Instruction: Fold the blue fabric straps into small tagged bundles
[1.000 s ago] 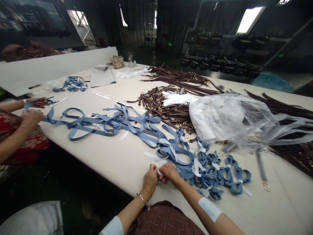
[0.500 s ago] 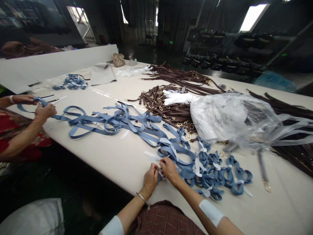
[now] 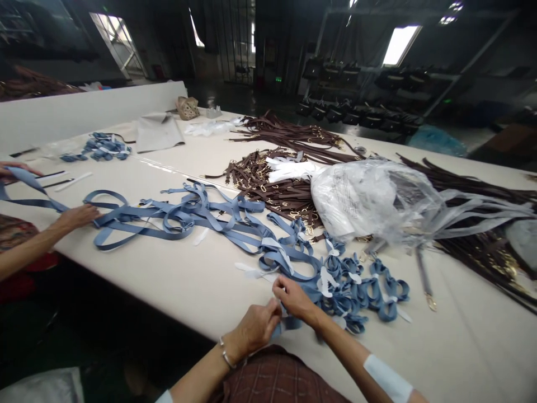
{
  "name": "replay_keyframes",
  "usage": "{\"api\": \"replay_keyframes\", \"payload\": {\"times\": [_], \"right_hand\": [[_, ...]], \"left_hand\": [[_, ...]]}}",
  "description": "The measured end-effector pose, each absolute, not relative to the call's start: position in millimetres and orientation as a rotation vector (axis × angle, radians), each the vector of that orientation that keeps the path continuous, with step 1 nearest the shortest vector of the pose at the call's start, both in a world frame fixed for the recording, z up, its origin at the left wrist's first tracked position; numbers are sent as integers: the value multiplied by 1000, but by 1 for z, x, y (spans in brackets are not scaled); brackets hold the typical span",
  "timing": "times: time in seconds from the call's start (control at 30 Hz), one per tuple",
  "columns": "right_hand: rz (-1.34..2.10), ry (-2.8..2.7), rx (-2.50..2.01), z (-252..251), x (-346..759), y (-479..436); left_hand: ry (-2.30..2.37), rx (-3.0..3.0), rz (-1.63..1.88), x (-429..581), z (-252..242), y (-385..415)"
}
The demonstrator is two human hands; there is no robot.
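My left hand [image 3: 257, 327] is closed at the table's front edge, its fingertips beside a bit of blue strap [image 3: 290, 323]. Just right of it, my right hand [image 3: 291, 295] is pinched, close to the left fingertips. What either hand grips is too small to make out. Beyond and to the right lie blue strap bundles [image 3: 356, 291] wrapped with white strips [image 3: 325, 281]. Loose blue straps [image 3: 226, 215] stretch leftward over the white table [image 3: 168, 280].
Another person's hand [image 3: 78, 217] touches the blue straps at the left. Behind are brown straps with gold clasps [image 3: 268, 187], a clear plastic bag [image 3: 356, 196], and a smaller blue bundle [image 3: 104, 146]. A grey strap [image 3: 424, 274] lies at the right.
The view has shifted, moving the table's contents leftward. My left hand has turned and sits a little lower. The other person's hands have moved apart, drawing a blue strap out to the left.
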State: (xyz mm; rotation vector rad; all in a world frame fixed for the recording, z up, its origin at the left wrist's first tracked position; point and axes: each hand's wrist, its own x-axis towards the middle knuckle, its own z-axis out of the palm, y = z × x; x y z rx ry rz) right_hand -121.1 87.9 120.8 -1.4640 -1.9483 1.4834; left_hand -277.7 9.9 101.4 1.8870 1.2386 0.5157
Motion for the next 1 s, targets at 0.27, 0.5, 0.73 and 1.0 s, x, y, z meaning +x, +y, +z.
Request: {"api": "replay_keyframes", "payload": {"times": [0.27, 0.5, 0.73, 1.0], "right_hand": [[1294, -1679, -1598, 134, -87, 82], [1262, -1339, -1701, 145, -57, 72], [712, -1603, -1831, 208, -8, 95], [464, -1467, -1934, 236, 58, 119]], "left_hand": [[1126, 2087, 351, -247, 147, 23], [930, 2314, 343, -212, 157, 36], [724, 2316, 662, -196, 176, 58], [1532, 2089, 607, -252, 116, 99]]}}
